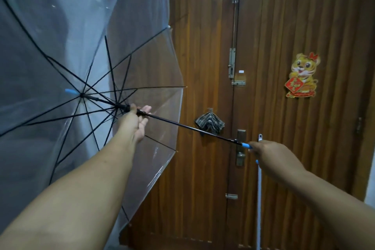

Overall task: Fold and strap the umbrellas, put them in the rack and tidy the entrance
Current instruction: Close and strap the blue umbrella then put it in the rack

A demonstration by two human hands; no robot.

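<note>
A clear plastic umbrella with black ribs is spread open at the left, its canopy facing away from me and its blue tip showing through the plastic. Its black shaft runs down to the right. My left hand is at the runner on the shaft, thumb over it and fingers loosely cupped beneath. My right hand grips the blue handle at the shaft's lower end; most of the handle is hidden in my fist.
A brown wooden double door with bolts and a lever handle fills the view ahead. A striped cloth hangs on it, and a tiger sticker is at the right. A white pole leans against the door.
</note>
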